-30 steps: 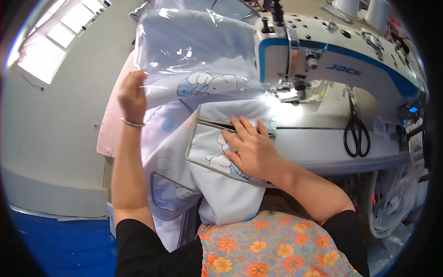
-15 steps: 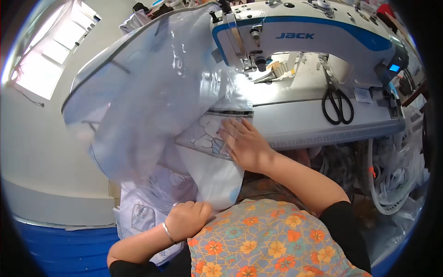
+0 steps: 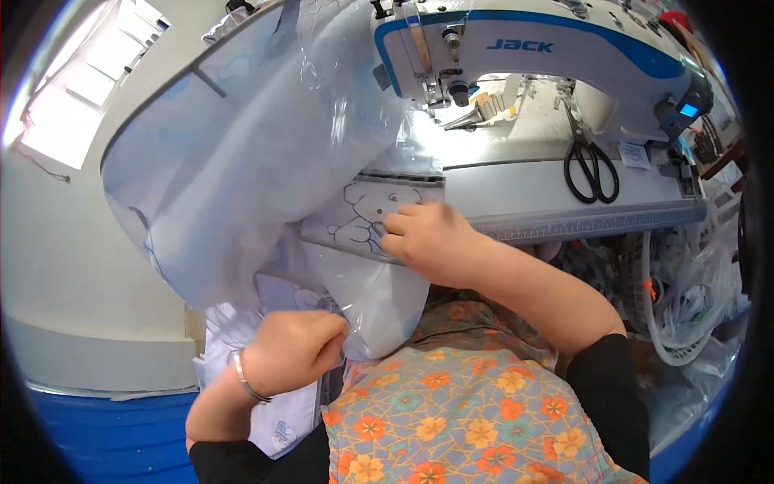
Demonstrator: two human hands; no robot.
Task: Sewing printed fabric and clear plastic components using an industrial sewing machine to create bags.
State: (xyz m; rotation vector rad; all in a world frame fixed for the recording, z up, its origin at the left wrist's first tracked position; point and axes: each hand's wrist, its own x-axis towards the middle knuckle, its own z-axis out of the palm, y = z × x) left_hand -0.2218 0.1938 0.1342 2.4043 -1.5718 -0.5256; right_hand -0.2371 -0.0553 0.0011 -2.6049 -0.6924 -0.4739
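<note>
A large pale blue and white fabric sheet (image 3: 234,161), dark-edged and glossy like clear plastic in parts, spreads over the left side and hangs toward my lap. Near the sewing machine (image 3: 516,56) lies its panel with a cartoon animal outline (image 3: 355,214), between two dark bands. My right hand (image 3: 431,242) rests on this panel, fingers curled in; whatever they pinch is hidden. Below and to the left, my left hand (image 3: 294,347), with a bracelet at the wrist, is closed at the edge of the hanging fabric. The machine's needle area stands just beyond the panel.
Black-handled scissors (image 3: 592,169) lie on the machine bed at right. A ruler strip (image 3: 580,226) runs along the table's front edge. Below it at right stands a white plastic basket (image 3: 657,343) with clear plastic. More printed white fabric (image 3: 282,423) hangs by my left arm.
My right hand has gone from lying flat on the panel to curled fingers, uncovering more of the drawing. My left hand has moved left and slightly up.
</note>
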